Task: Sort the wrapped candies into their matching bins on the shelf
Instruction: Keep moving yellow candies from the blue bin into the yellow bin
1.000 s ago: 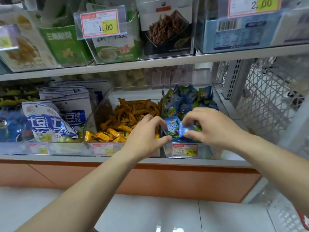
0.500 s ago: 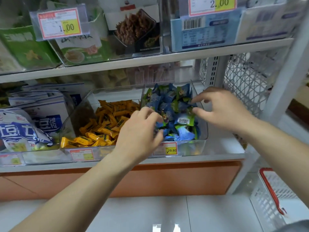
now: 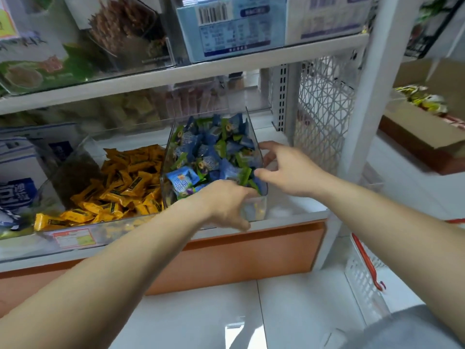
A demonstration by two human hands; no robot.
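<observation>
A clear bin (image 3: pixel 168 157) on the lower shelf is heaped with blue and green wrapped candies (image 3: pixel 214 147). My left hand (image 3: pixel 224 202) grips the bin's front edge, fingers over the rim and thumb down the front. At the bin's right wall is my right hand (image 3: pixel 284 170), thumb at the rim and fingers spread along the outside. To the left, a second clear bin (image 3: pixel 73 239) holds orange wrapped candies (image 3: pixel 125 177). Neither hand holds a loose candy that I can see.
Blue and white snack bags (image 3: pixel 17 195) lie at the far left of the shelf. A white mesh panel (image 3: pixel 324 109) closes the shelf's right end. A white basket with a red handle (image 3: pixel 362 268) stands on the floor at the right, behind it a cardboard box (image 3: pixel 415 132).
My right hand let go of the blue candy and moved from above the pile to the bin's right wall. My left hand slid right onto the blue bin's front. The view swung right.
</observation>
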